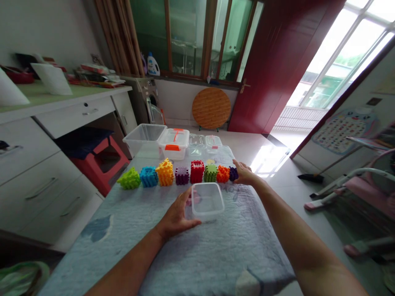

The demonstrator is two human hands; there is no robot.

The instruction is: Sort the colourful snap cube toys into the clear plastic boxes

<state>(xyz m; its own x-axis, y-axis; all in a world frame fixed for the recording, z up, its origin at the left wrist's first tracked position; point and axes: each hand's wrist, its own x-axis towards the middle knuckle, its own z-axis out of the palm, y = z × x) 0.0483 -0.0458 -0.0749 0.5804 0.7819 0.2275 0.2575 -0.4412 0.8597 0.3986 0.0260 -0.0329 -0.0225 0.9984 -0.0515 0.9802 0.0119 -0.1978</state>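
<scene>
My left hand (180, 213) is at the left side of a square clear plastic container (208, 199), its thumb near the front corner and its fingers seen partly through the wall. The container stands open-topped on the cloth. At the right end of a row of bumpy blocks, my right hand (243, 172) has its fingers around a small dark purple block (233, 173). Beside that block are an orange one (222, 174), a green one (210, 173) and a red one (197, 171). Farther left stand a purple block (182, 176), a yellow (165, 172), a blue (148, 176) and a lime one (129, 179).
Behind the row are a large clear bin (145, 137), a white lidded box with orange latches (174, 144) and two smaller clear containers (196, 142). A quilted grey-blue cloth (197, 255) covers the table. A red stool (101, 160) stands left, a pink chair (376, 189) right.
</scene>
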